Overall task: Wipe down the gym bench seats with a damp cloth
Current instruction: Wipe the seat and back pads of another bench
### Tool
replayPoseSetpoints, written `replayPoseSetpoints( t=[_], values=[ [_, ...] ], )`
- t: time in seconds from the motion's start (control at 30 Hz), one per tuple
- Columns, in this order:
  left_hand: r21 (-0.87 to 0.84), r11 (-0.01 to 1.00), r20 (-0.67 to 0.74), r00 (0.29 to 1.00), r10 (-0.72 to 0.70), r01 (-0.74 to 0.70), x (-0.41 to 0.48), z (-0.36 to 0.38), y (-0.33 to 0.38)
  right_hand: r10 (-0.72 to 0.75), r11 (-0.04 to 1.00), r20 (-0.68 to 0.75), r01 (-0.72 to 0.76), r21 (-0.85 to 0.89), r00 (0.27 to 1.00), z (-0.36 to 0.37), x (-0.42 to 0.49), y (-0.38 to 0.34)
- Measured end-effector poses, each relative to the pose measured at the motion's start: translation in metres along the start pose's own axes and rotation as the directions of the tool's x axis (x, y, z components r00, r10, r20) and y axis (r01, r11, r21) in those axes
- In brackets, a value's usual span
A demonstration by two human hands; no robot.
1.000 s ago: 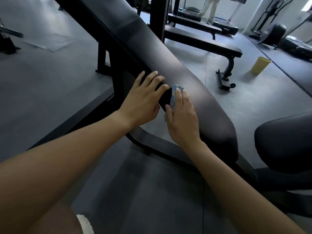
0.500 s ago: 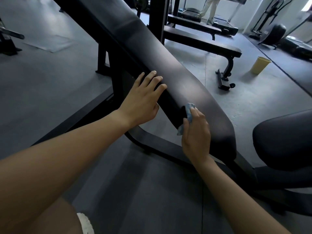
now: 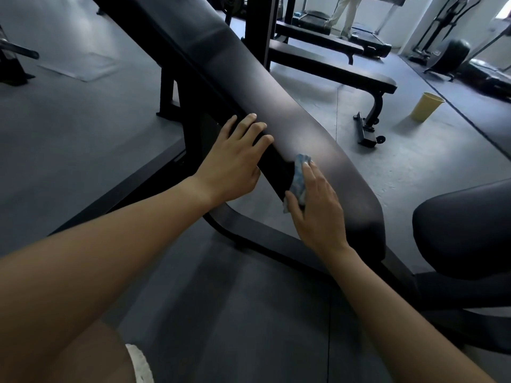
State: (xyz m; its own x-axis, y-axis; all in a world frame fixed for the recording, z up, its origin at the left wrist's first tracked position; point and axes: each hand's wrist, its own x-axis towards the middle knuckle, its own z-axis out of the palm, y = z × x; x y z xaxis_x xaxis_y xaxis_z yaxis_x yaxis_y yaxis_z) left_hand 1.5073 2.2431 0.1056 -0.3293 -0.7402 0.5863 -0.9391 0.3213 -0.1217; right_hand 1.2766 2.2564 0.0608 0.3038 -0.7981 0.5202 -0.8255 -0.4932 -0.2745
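Observation:
A long black padded backrest slants from the top left down to the middle right. My left hand rests on its near edge, fingers straight over the rim. Just below it, my right hand holds a small blue cloth against the pad's side edge. The fingers lie over the cloth and the thumb pinches its lower part. A separate black seat pad sits at the right edge.
The bench's black steel frame curves along the grey floor under the pad. A flat bench stands behind, with a yellow bucket on the floor to its right. A person's legs show on a treadmill at the back.
My right hand slid the cloth down along the pad's edge, then came a little way back up. My left hand has stayed in place on the pad.

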Motion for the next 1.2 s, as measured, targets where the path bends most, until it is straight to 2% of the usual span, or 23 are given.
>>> replayPoseSetpoints(
  t=[0.2, 0.43, 0.57, 0.7, 0.87, 1.0, 1.1, 1.2],
  values=[
    [-0.020, 0.999, -0.045, 0.998, 0.032, -0.033, 0.001, -0.005, -0.010, 0.060, 0.998, -0.085, -0.060, 0.000, 0.995, 0.011, 0.005, -0.016],
    [-0.024, 0.985, -0.108, 0.979, -0.170, 0.169, 0.006, -0.016, -0.043, -0.022, 1.000, 0.011, 0.022, -0.022, 1.000, 0.020, 0.084, -0.058],
    [-0.005, 0.979, -0.132, 0.971, -0.202, 0.203, 0.006, -0.018, -0.058, -0.038, 0.999, -0.003, 0.037, -0.013, 0.999, 0.023, 0.094, -0.069],
    [-0.004, 0.981, -0.137, 0.971, -0.195, 0.196, 0.006, -0.016, -0.055, -0.067, 0.980, -0.020, 0.062, -0.191, 0.998, 0.020, 0.061, -0.057],
    [-0.013, 0.981, -0.112, 0.975, -0.194, 0.194, 0.005, -0.020, -0.056, -0.069, 0.967, 0.003, 0.068, -0.246, 0.998, 0.021, 0.036, -0.042],
    [-0.012, 0.979, -0.124, 0.971, -0.204, 0.204, 0.002, -0.023, -0.064, -0.107, 0.979, 0.037, 0.112, -0.172, 0.994, 0.019, 0.052, -0.048],
    [-0.050, 0.957, -0.156, 0.944, -0.291, 0.287, 0.002, -0.027, -0.067, -0.143, 0.989, 0.069, 0.145, -0.030, 0.987, 0.016, 0.083, -0.066],
    [-0.090, 0.930, -0.182, 0.912, -0.368, 0.357, 0.005, -0.027, -0.071, -0.182, 0.983, 0.084, 0.180, 0.033, 0.980, 0.017, 0.121, -0.090]
  ],
)
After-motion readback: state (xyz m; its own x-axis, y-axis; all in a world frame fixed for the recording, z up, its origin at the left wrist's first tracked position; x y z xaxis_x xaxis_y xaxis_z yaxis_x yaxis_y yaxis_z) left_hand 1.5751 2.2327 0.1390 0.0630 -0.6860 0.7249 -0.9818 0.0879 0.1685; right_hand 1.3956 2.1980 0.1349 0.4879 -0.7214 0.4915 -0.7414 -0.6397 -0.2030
